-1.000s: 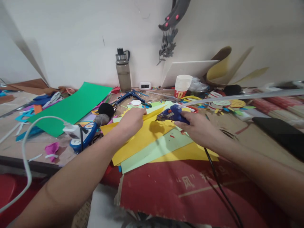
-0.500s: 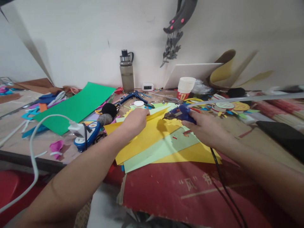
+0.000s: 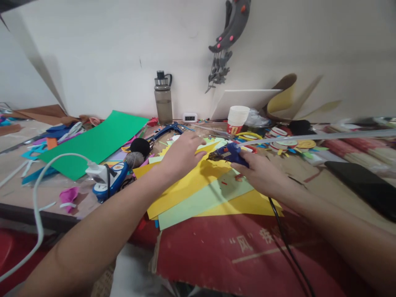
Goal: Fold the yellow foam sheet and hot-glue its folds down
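Note:
My right hand [image 3: 260, 170] is wrapped around a blue hot glue gun [image 3: 230, 152]. A long translucent glue stick [image 3: 309, 136] runs out of its back to the right, and a black cord [image 3: 286, 243] hangs below. The gun's dark nozzle points left, above yellow paper [image 3: 182, 187]. On the nozzle's left, my left hand [image 3: 183, 153] is over the paper's far part with its fingers stretched and thumb apart. Whether its fingertips touch the paper is hard to see. A pale green sheet [image 3: 198, 204] lies among the yellow ones.
Red cardboard [image 3: 210, 251] lies under the papers. On the left are a blue power strip [image 3: 117, 177], a pompom [image 3: 140, 145] and a green sheet [image 3: 102, 140]. A bottle [image 3: 163, 103], a small clock [image 3: 189, 118] and paper cups [image 3: 237, 119] stand at the back. A black phone-like slab [image 3: 361, 185] lies right.
My left hand has let go of the raised yellow paper edge, and its fingers have opened out. The glue gun stays in my right hand. The view has shifted slightly.

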A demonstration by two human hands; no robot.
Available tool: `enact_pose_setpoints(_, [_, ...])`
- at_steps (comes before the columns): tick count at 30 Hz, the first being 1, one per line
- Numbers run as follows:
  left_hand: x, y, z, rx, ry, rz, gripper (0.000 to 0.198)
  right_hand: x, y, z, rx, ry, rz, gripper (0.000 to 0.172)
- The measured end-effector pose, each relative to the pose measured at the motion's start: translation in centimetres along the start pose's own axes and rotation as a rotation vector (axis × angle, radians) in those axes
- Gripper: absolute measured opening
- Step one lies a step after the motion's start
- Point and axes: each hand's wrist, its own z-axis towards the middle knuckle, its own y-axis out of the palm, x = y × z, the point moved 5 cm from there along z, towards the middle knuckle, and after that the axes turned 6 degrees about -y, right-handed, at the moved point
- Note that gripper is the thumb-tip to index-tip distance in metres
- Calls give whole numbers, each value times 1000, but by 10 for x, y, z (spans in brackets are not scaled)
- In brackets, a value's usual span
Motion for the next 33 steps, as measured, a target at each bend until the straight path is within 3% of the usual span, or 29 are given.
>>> enact_pose_setpoints(6, [84,-36,28,-6,295,-111,29,0,3,-1,10,-52,52,26])
enact_pose_setpoints(8, [108,-39,38,-21,393,-113,32,0,2,-1,39,-85,55,32])
enact_pose_setpoints(11, [125,-32,47,-107,454,-8,15,1,-1,-2,71,-106,10,28])
enact_pose_setpoints(17, [112,-39,56,-2,364,22,14,2,-3,-3,47,-32,0,18])
enact_pose_setpoints(25, [108,-33,59,-25,296,-75,9,-6,1,-4,54,-69,27,17])
enact_pose_setpoints(29, [107,-31,62,8,316,-156,16,-4,-5,-4,45,-46,19,14])
enact_pose_setpoints(33, [75,-33,49,109,249,-227,36,4,-16,-2,76,-29,2,17])
